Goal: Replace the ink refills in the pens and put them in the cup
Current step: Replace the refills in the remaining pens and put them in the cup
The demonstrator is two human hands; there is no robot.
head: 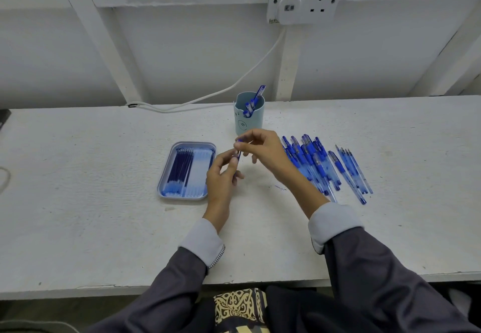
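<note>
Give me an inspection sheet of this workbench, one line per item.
Surface: white table, scuffed, small blue ink mark.
Job's things: cup holding stored pens; tray of refills; loose pens right of the hands.
Clutter: dark object at the left edge.
Hands: left hand and right hand both pinch one pen above the table.
Cables: white cable from the plug down to the table's back edge.
Surroundings: white wall, double socket.

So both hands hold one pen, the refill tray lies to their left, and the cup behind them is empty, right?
No: the head view shows the cup holding several blue pens. The left hand and right hand do hold one pen, refill tray to their left.
</note>
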